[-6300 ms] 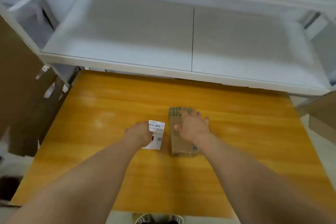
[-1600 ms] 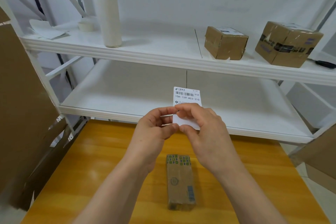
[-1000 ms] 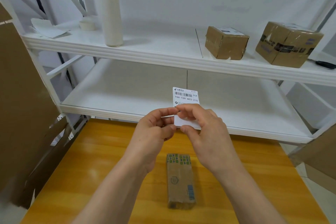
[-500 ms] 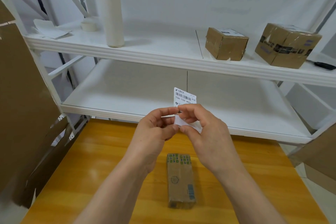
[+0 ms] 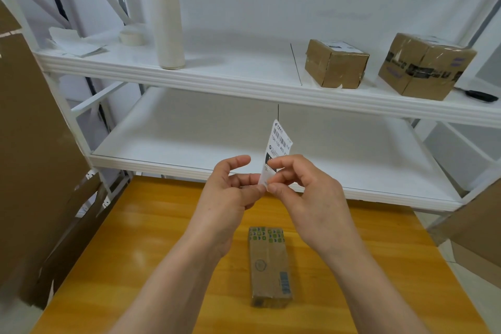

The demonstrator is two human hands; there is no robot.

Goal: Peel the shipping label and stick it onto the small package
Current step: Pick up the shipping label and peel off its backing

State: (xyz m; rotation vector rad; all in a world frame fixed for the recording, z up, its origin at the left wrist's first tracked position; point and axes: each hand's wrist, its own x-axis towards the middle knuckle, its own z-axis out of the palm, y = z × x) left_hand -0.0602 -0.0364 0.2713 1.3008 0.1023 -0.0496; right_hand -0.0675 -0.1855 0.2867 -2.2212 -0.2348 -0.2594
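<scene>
A white shipping label [image 5: 278, 144] with a barcode is held upright above the table, turned nearly edge-on toward me. My right hand [image 5: 303, 195] pinches its lower edge between thumb and forefinger. My left hand [image 5: 230, 198] touches the same lower corner with its thumb and fingertips, the index finger raised. The small brown package [image 5: 269, 266], long and narrow with green marks at its far end, lies flat on the orange wooden table [image 5: 151, 238] below both hands, untouched.
A white shelf unit [image 5: 244, 84] stands behind the table. On its upper shelf are a tall white bottle [image 5: 166, 24], a tape roll [image 5: 132, 36], papers and two cardboard boxes [image 5: 336, 62]. Flat brown cardboard [image 5: 32, 144] leans at the left.
Earlier the label lay on the table beside the package. Over the last second the raised label has twisted from facing me to nearly edge-on, and my left index finger has lifted off it.
</scene>
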